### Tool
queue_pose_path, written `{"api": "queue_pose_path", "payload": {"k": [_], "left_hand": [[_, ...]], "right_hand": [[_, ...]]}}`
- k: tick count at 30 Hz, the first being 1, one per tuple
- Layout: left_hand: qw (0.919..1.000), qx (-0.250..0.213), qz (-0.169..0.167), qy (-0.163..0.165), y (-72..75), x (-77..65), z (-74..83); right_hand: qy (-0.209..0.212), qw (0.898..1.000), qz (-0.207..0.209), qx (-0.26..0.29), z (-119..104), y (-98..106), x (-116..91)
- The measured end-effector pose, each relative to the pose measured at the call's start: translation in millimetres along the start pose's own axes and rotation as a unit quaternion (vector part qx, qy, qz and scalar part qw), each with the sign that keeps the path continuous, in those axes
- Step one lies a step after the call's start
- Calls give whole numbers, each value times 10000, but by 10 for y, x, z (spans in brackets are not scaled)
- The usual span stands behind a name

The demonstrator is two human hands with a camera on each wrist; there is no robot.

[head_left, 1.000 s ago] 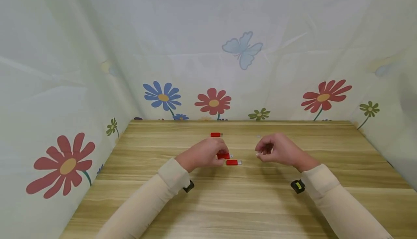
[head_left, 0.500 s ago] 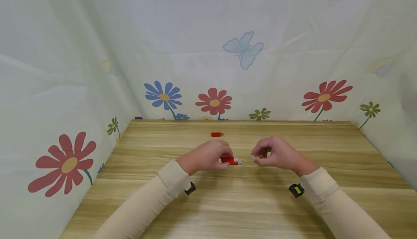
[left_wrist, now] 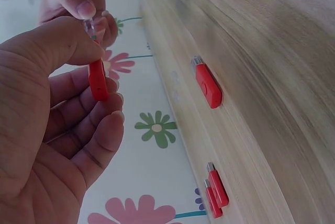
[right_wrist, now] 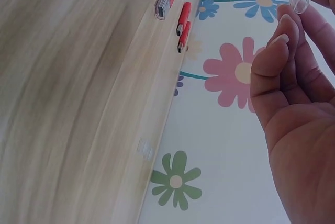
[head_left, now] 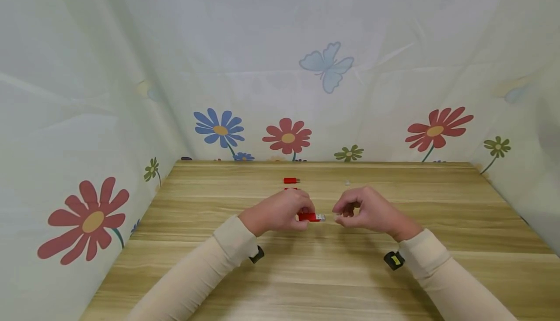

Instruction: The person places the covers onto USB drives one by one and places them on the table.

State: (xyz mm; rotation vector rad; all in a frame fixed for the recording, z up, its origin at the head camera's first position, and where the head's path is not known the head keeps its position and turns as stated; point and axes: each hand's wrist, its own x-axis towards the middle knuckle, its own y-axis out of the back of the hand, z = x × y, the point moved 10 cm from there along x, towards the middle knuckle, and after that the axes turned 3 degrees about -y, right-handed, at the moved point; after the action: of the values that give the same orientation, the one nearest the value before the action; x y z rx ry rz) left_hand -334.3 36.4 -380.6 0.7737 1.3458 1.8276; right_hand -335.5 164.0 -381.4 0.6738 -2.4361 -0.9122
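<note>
My left hand [head_left: 280, 210] pinches a red USB flash drive [left_wrist: 98, 81] between thumb and fingers, its metal plug pointing toward my right hand. In the head view it overlaps another red drive lying on the table. My right hand [head_left: 369, 212] pinches a small clear plastic cap [right_wrist: 298, 0] between thumb and fingertips, facing the plug. A narrow gap separates the hands in the head view. In the left wrist view the cap lies right at the plug's end. The red drive on the table [left_wrist: 209, 87] below the hands has a clear cap over its plug.
Two more red flash drives with bare metal plugs lie farther back, one being this drive [head_left: 290, 181]; the other is mostly hidden behind my left hand. Small clear caps [right_wrist: 144, 148] lie near the back of the wooden table [head_left: 245, 282]. A flowered curtain [head_left: 245, 82] encloses the table.
My right hand has moved left with the cap, and my left hand slightly right and nearer with its drive. The gap between them has narrowed. Another red drive shows behind my left hand.
</note>
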Motion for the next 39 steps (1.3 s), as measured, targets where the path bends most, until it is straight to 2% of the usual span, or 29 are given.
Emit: {"api": "queue_pose_path", "payload": {"k": [8,17,39], "left_hand": [[9998,43,8,-177,-23,17,53],[9995,-106,45,-277,-57,40,60],[9994,-94,70,-313,-82,69,78]], "right_hand": [[23,10000,-2,18,9,-52,11],[34,9999,-130,82,-12,-115,27],[78,9998,-171,-85,-12,-162,44]]}}
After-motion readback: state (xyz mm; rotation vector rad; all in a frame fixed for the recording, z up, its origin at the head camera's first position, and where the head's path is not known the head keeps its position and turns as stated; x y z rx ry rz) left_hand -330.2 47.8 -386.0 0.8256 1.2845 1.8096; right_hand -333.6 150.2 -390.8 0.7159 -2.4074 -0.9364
